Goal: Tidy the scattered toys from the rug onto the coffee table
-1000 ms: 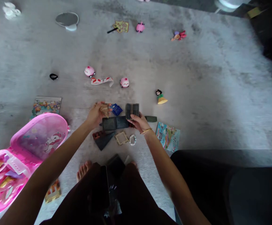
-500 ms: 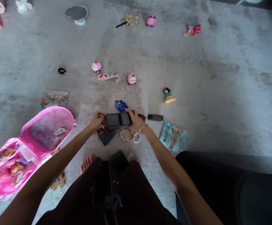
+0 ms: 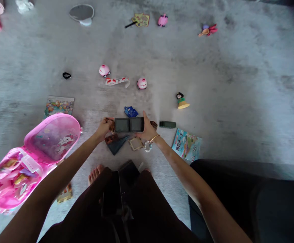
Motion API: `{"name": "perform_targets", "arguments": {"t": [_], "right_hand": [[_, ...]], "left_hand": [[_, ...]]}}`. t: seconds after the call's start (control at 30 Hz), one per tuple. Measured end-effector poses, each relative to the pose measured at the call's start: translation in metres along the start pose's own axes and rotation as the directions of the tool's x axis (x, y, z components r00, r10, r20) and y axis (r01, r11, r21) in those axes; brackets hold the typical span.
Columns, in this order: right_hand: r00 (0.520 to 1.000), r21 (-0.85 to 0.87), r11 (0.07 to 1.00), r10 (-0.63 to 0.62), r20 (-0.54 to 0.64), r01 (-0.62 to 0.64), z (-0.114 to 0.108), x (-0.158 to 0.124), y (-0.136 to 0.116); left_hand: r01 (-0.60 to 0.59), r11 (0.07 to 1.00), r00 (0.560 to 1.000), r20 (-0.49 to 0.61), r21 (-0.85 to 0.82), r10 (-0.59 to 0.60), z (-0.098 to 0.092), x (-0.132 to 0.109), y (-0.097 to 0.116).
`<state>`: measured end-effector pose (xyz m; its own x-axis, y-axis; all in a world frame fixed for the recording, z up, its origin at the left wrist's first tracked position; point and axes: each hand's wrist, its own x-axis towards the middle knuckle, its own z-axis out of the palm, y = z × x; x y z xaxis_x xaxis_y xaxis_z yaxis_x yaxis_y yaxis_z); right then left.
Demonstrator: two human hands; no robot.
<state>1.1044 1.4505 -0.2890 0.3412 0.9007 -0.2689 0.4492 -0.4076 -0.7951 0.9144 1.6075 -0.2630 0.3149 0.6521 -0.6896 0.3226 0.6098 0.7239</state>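
Two dark square tiles [image 3: 129, 124] joined side by side stand on edge on the grey carpet in front of me. My left hand [image 3: 103, 128] grips their left end, fingers closed on it together with a small brownish piece. My right hand [image 3: 148, 130] is closed on their right end, thumb up along the edge. Just below lie a dark triangular tile [image 3: 118, 144], a reddish-brown tile [image 3: 111, 138], a beige square frame tile [image 3: 136, 143] and a bead bracelet [image 3: 147, 146]. A blue card [image 3: 131, 111] lies just beyond the tiles.
An open pink unicorn case [image 3: 32, 158] sits at my left. Two picture booklets [image 3: 187, 143] [image 3: 58, 105], a dark green bar [image 3: 167, 124], a doll figure [image 3: 181, 101], two pink toy cars [image 3: 104, 71] [image 3: 142, 83] and a round mirror [image 3: 81, 14] lie scattered on the carpet. My knees and a foot [image 3: 95, 174] are below.
My right hand set down the stack of dark tiles it held and moved onto the joined pair. Both hands have since tipped the pair upright and shifted it slightly away from me.
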Motion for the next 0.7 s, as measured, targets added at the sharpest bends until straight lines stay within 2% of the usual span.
{"name": "perform_targets", "arguments": {"t": [0.1,0.2,0.33,0.47,0.7], "right_hand": [[1.0,-0.088,0.996,-0.022,0.01,0.023,0.005,0.0,-0.003],[0.999,-0.262,0.964,-0.03,0.037,0.038,0.009,0.008,-0.016],[0.973,-0.5,0.84,-0.134,0.188,0.212,0.006,0.025,-0.032],[0.934,-0.507,0.808,-0.14,0.329,0.3,-0.003,0.041,-0.033],[0.909,-0.446,0.834,-0.143,0.392,0.323,-0.012,0.075,-0.021]], "left_hand": [[-0.027,0.999,0.999,-0.044,0.039,0.029,-0.013,0.006,0.003],[0.005,1.0,1.0,-0.005,-0.009,-0.005,-0.021,0.01,-0.001],[0.03,0.995,0.999,0.037,-0.098,-0.026,-0.023,0.013,-0.009],[0.016,0.994,0.999,0.046,-0.109,-0.011,-0.024,0.015,-0.011],[-0.008,0.995,0.999,0.047,-0.096,0.013,-0.022,0.017,0.0]]}}
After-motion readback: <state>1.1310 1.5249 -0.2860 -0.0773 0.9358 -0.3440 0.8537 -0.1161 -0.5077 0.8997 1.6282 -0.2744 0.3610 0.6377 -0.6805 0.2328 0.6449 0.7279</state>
